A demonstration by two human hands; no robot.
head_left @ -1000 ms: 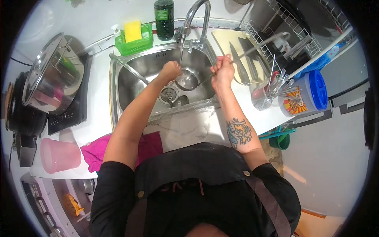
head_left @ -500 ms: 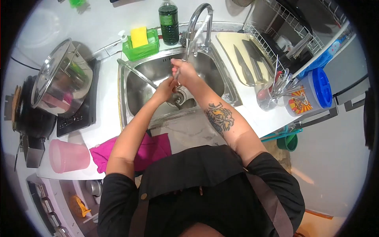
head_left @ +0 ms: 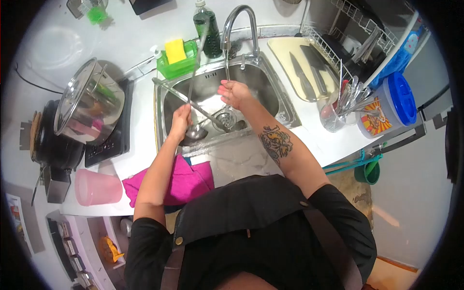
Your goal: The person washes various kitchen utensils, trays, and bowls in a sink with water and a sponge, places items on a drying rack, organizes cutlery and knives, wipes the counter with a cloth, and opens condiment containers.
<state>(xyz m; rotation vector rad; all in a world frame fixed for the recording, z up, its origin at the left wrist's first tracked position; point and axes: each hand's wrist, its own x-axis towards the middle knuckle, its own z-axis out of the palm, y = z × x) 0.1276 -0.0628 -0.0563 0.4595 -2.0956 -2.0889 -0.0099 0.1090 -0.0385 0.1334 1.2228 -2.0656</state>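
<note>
My left hand point(head_left: 181, 121) is closed on the handle of a metal ladle point(head_left: 195, 133), whose bowl hangs low at the left side of the steel sink point(head_left: 270, 87). The long handle points up toward the green bottle. Under the running faucet point(head_left: 240, 9), my right hand point(head_left: 233, 93) is held with its fingers apart and nothing in it. Another long-handled utensil point(head_left: 166, 86) leans from the sink's left rim down toward the drain point(head_left: 225, 118).
Behind the sink stand a green caddy point(head_left: 181, 66) with a yellow sponge and a green bottle point(head_left: 208, 29). On the right are a cutting board point(head_left: 285, 53) with knives, a cutlery cup point(head_left: 331, 118) and a blue-lidded tub point(head_left: 382, 113). A pot point(head_left: 92, 106) and pink container point(head_left: 99, 187) stand left.
My left hand has moved left and now holds the ladle, which was in my right hand a second ago. My right hand has come away from it under the faucet and opened.
</note>
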